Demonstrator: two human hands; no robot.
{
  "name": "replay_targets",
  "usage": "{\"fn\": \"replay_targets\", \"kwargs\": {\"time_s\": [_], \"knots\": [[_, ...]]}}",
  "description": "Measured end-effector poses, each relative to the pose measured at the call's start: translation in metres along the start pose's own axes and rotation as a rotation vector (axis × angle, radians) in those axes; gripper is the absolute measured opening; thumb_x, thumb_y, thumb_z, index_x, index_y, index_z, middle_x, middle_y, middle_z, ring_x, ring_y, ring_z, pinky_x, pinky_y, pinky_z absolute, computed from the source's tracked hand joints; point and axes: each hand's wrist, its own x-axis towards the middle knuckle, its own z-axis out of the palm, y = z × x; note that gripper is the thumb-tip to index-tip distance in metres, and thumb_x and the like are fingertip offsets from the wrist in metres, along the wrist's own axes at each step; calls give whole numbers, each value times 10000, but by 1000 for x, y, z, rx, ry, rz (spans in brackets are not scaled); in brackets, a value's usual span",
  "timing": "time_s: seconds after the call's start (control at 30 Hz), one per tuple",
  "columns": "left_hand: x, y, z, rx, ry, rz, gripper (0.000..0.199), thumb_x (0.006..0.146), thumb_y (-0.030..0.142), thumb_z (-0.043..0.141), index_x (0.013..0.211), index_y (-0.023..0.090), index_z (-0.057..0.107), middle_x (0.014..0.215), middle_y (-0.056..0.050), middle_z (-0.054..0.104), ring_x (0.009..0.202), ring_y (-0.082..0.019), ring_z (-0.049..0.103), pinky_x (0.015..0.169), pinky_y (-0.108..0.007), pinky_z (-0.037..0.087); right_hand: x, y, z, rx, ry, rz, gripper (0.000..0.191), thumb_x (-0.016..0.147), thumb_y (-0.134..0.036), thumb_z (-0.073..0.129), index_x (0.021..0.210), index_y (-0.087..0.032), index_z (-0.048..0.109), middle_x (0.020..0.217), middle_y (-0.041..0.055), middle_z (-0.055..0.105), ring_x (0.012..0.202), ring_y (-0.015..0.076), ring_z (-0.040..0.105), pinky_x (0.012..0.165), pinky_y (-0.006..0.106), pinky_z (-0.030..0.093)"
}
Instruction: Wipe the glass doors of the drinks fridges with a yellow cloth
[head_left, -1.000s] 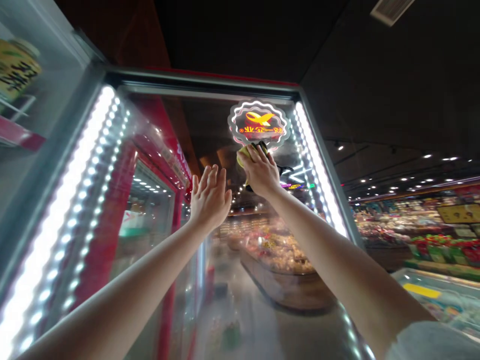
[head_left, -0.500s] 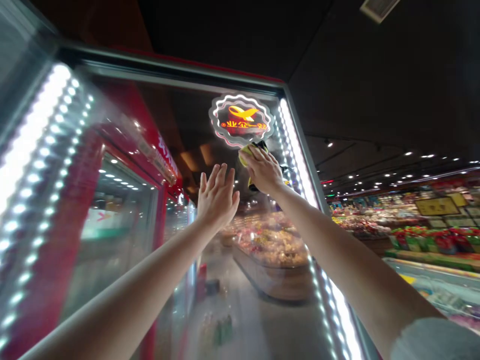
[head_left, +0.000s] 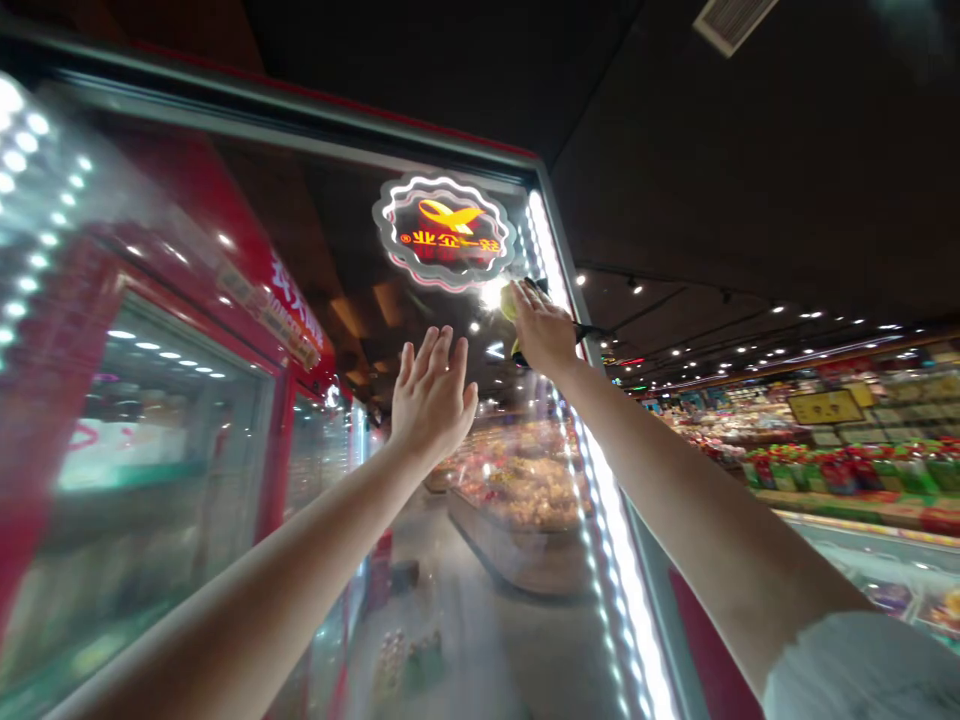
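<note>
Right hand [head_left: 546,326] and cloth [head_left: 508,304] shifted from under the lit sign [head_left: 448,232] toward the light strip [head_left: 621,565] edging the glass door [head_left: 337,128]. Right hand holds the cloth under its fingers, probably keeping it flat. Left hand [head_left: 433,402]: fingers extended, nothing held, likely bracing; contact unclear.

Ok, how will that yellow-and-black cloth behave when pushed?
The cloth is probably floppy: its uneven edges poke out around the right hand. It seems light, being mostly hidden under that one hand. On the smooth-looking glass door, it would likely slide easily.
</note>
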Motion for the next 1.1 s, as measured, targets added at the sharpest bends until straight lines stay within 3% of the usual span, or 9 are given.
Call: {"fn": "replay_targets", "kwargs": {"time_s": [0.13, 0.23, 0.37, 0.53, 0.63, 0.8, 0.9, 0.97, 1.1], "knots": [[2, 9, 8, -30, 11, 10, 597, 975, 313, 420, 1547, 140, 414, 1678, -166, 327, 1588, -295, 237, 1300, -576, 178, -2, 14, -14, -55, -86, 10, 613, 978, -68, 357, 1585, -151, 393, 1661, 122, 379, 1476, 330, 435, 1078, 548, 501], [5, 18, 12, -42, 4, 10, 589, 972, 318, 425, 1533, 139, 439, 1674, -165, 336, 1586, -301, 244, 1295, -586, 174, -25, 15, -30, -75, -152, -66, 606, 951, -40, 406, 1533, -194, 476, 1631, 93, 444, 1374, 297, 545, 1028, 455, 530], [11, 33, 15, -45, -24, 8, 582, 960, 299, 437, 1508, 104, 470, 1673, -175, 333, 1588, -297, 235, 1296, -564, 184, -56, 22, -47, -113, -60, -72, 449, 985, -103, 458, 1363, -255, 645, 1517, 53, 585, 1310, 274, 585, 1019, 409, 507], [15, 46, 14, -64, -1, 50, 571, 966, 309, 441, 1502, 117, 478, 1666, -168, 353, 1585, -288, 246, 1291, -564, 198, -70, 36, -41, -187, -22, 21, 389, 1030, -173, 436, 1276, -275, 720, 1464, 48, 632, 1412, 313, 496, 1077, 477, 450], [16, 48, 14, -67, 14, 72, 560, 968, 312, 451, 1494, 123, 491, 1658, -167, 369, 1586, -290, 243, 1289, -569, 201, -45, 42, -34, -201, -16, 2, 415, 1034, -178, 415, 1299, -293, 712, 1487, 46, 613, 1442, 326, 462, 1083, 515, 444], [20, 48, 18, -70, 45, 69, 549, 954, 306, 481, 1482, 158, 505, 1648, -154, 393, 1575, -296, 273, 1281, -585, 216, 36, 49, -36, -174, -21, 30, 451, 1018, -151, 397, 1317, -291, 704, 1538, 23, 563, 1456, 318, 431, 1119, 505, 433], [20, 47, 19, -63, 24, 60, 559, 957, 298, 473, 1491, 137, 493, 1651, -165, 382, 1579, -301, 261, 1286, -590, 196, 51, 49, -39, -163, -35, 17, 474, 999, -139, 403, 1368, -275, 669, 1560, 32, 536, 1445, 321, 418, 1098, 497, 451], [19, 46, 18, -63, 21, 63, 562, 958, 295, 469, 1497, 136, 486, 1658, -160, 372, 1584, -297, 247, 1290, -588, 183, 31, 47, -39, -165, -37, 2, 486, 992, -157, 413, 1416, -254, 630, 1555, 71, 534, 1422, 344, 424, 1063, 522, 469], [15, 43, 14, -79, 24, 63, 561, 966, 302, 460, 1503, 141, 483, 1665, -157, 359, 1587, -289, 242, 1295, -574, 173, -59, 41, -37, -198, -45, -84, 501, 1000, -183, 423, 1477, -235, 568, 1564, 71, 529, 1412, 363, 424, 1060, 522, 462]]}}
